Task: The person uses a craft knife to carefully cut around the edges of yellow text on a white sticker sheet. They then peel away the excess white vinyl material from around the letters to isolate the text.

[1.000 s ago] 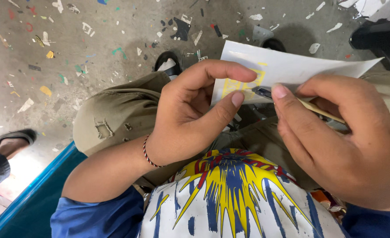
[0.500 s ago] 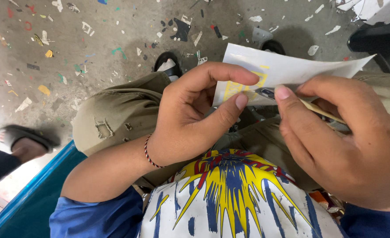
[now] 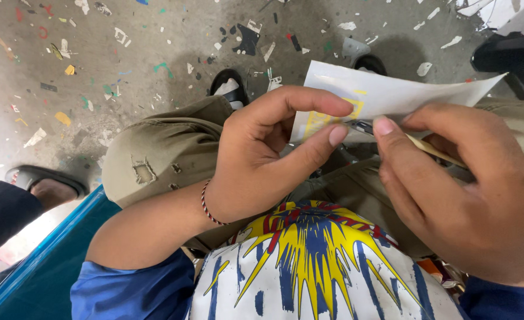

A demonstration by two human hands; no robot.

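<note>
Grey concrete floor (image 3: 126, 77), flecked with paper scraps, lies below you, and another person's sandalled foot (image 3: 49, 188) shows at the far left beside a teal bench edge (image 3: 43, 266). Your khaki-trousered knee (image 3: 161, 154) rises in the middle. Your left hand (image 3: 262, 160), with a red cord bracelet (image 3: 210, 204) at the wrist, pinches the lower left edge of a white sheet (image 3: 392, 95) with a yellow print between thumb and forefinger. Your right hand (image 3: 469, 195) has its fingers curled together around a thin tool (image 3: 428, 148), its tip pressed to the sheet's lower edge. The sheet hangs above your lap, between both hands.
</note>
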